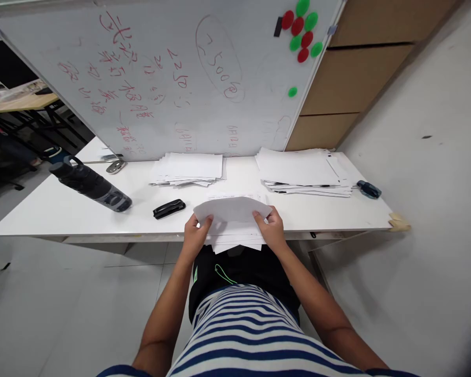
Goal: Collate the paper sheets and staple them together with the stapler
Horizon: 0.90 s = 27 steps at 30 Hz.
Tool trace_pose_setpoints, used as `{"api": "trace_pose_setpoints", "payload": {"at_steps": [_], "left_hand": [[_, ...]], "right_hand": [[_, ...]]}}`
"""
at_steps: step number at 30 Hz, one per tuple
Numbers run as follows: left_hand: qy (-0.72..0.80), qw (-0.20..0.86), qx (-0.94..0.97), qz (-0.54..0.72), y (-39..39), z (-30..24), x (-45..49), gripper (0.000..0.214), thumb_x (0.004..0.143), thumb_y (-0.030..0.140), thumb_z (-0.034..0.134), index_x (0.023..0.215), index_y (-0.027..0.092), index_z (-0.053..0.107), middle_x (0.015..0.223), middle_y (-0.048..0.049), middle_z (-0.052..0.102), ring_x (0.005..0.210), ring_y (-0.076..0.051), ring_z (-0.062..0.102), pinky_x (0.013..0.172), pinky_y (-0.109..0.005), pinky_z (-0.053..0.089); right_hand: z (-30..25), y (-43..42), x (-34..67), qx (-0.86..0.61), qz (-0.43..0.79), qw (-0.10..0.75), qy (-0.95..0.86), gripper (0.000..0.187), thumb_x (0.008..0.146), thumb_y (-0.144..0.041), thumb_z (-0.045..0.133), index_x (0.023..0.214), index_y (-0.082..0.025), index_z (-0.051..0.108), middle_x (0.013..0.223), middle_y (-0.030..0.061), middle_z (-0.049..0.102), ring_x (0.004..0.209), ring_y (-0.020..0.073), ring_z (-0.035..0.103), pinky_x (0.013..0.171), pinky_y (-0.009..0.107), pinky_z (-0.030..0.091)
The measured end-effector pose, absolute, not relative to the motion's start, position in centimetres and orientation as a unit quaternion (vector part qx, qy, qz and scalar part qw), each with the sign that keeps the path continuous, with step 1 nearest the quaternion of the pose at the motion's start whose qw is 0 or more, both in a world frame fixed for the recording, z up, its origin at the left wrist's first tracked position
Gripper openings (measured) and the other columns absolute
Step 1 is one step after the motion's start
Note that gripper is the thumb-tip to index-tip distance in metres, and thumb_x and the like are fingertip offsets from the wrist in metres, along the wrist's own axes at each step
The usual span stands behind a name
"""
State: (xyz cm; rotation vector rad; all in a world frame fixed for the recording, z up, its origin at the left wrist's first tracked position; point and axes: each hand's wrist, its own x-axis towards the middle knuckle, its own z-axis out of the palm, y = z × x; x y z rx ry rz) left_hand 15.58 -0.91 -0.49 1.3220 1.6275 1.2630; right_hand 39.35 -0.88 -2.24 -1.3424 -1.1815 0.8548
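Between my two hands a sheet of paper [232, 209] is held by its left and right edges, its far edge bowed up. My left hand [196, 232] pinches the left side with the thumb on top. On the right side my right hand [270, 228] grips in the same way. Beneath the sheet, more loose papers [235, 247] jut past the desk's front edge towards my body. Left of my left hand lies a black stapler [169, 209]. Two paper stacks, a left one [192, 167] and a larger right one [298, 167], rest farther back.
A dark water bottle [98, 188] stands on the white desk [35, 209] at left, near a computer mouse [115, 166]. A dark blue object [369, 189] sits at the right end. Behind rises a whiteboard [149, 31] with red writing and round magnets; brown boxes [361, 78] are stacked beside it.
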Motion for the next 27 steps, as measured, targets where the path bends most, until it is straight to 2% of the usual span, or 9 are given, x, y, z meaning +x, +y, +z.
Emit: {"api": "trace_pose_setpoints", "payload": {"at_steps": [6, 9, 11, 13, 15, 17, 20, 24, 27], "left_hand": [[0.62, 0.348, 0.521, 0.472, -1.3, 0.1, 16.0, 0.04, 0.08, 0.051, 0.068, 0.105, 0.019, 0.07, 0.103, -0.0081, 0.074, 0.098, -0.026, 0.067, 0.083, -0.036, 0.053], [0.604, 0.338, 0.545, 0.473, -1.2, 0.5, 14.9, 0.039, 0.088, 0.053, 0.058, 0.108, 0.021, 0.068, 0.104, -0.0072, 0.072, 0.097, -0.024, 0.067, 0.082, -0.035, 0.052], [0.606, 0.28, 0.577, 0.471, -0.5, 0.7, 13.1, 0.04, 0.096, 0.052, 0.044, 0.108, 0.021, 0.066, 0.106, -0.0076, 0.07, 0.1, -0.022, 0.065, 0.086, -0.035, 0.051], [0.633, 0.183, 0.611, 0.439, 0.9, 0.7, 10.5, 0.04, 0.099, 0.048, 0.038, 0.112, 0.021, 0.064, 0.113, -0.0097, 0.067, 0.109, -0.023, 0.061, 0.094, -0.038, 0.048], [0.686, 0.075, 0.636, 0.346, 2.8, 0.3, 7.4, 0.04, 0.094, 0.046, 0.049, 0.123, 0.02, 0.059, 0.125, -0.0134, 0.062, 0.121, -0.028, 0.054, 0.102, -0.043, 0.042], [0.728, 0.021, 0.648, 0.225, 4.5, -0.4, 4.5, 0.051, 0.085, 0.044, 0.062, 0.129, 0.019, 0.056, 0.134, -0.0167, 0.056, 0.131, -0.036, 0.044, 0.105, -0.049, 0.037], [0.753, 0.056, 0.644, 0.123, 5.9, -1.6, 1.7, 0.047, 0.086, 0.044, 0.057, 0.125, 0.017, 0.058, 0.123, -0.0171, 0.062, 0.12, -0.037, 0.053, 0.094, -0.045, 0.044], [0.715, 0.113, 0.672, 0.158, 4.6, -2.1, 1.9, 0.046, 0.089, 0.048, 0.051, 0.123, 0.018, 0.058, 0.115, -0.0136, 0.066, 0.107, -0.03, 0.06, 0.083, -0.036, 0.047], [0.693, 0.151, 0.682, 0.179, 2.4, -1.3, 3.9, 0.048, 0.09, 0.055, 0.049, 0.124, 0.022, 0.056, 0.111, -0.0108, 0.069, 0.099, -0.029, 0.064, 0.075, -0.035, 0.047]], "right_hand": [[-1.5, -1.5, 39.4, -0.574, 0.329, 0.554, -0.505, 0.026, 0.083, -0.044, 0.067, 0.091, -0.022, 0.057, 0.083, 0.001, 0.064, 0.078, 0.0194, 0.06, 0.073, 0.032, 0.048], [-0.8, -1.8, 39.4, -0.557, 0.361, 0.56, -0.495, 0.027, 0.082, -0.044, 0.068, 0.093, -0.022, 0.058, 0.085, 0.0018, 0.066, 0.08, 0.0207, 0.062, 0.072, 0.032, 0.05], [-0.6, -1.9, 39.6, -0.543, 0.414, 0.555, -0.475, 0.029, 0.081, -0.044, 0.069, 0.097, -0.022, 0.059, 0.091, 0.0036, 0.069, 0.085, 0.0224, 0.064, 0.074, 0.033, 0.051], [-0.8, -2.0, 39.8, -0.529, 0.472, 0.543, -0.449, 0.033, 0.08, -0.044, 0.07, 0.102, -0.022, 0.06, 0.101, 0.0059, 0.071, 0.092, 0.0241, 0.066, 0.077, 0.035, 0.053], [-1.2, -2.1, 39.9, -0.522, 0.513, 0.53, -0.429, 0.037, 0.079, -0.044, 0.072, 0.106, -0.022, 0.061, 0.109, 0.0074, 0.071, 0.098, 0.0253, 0.067, 0.082, 0.037, 0.054], [-1.7, -2.3, 40.0, -0.525, 0.534, 0.518, -0.414, 0.039, 0.078, -0.043, 0.073, 0.108, -0.021, 0.062, 0.113, 0.0081, 0.071, 0.102, 0.026, 0.067, 0.085, 0.039, 0.054], [-2.3, -2.5, 40.0, -0.529, 0.552, 0.506, -0.399, 0.041, 0.077, -0.043, 0.073, 0.111, -0.021, 0.062, 0.116, 0.0085, 0.071, 0.104, 0.0266, 0.067, 0.088, 0.04, 0.054], [-2.2, -2.6, 39.6, -0.526, 0.558, 0.518, -0.379, 0.042, 0.076, -0.041, 0.073, 0.112, -0.021, 0.063, 0.118, 0.0093, 0.071, 0.105, 0.0272, 0.067, 0.089, 0.042, 0.055], [-2.0, -2.3, 39.3, -0.525, 0.553, 0.523, -0.381, 0.042, 0.076, -0.04, 0.072, 0.112, -0.021, 0.063, 0.12, 0.0093, 0.07, 0.105, 0.0272, 0.067, 0.089, 0.042, 0.055]]}}
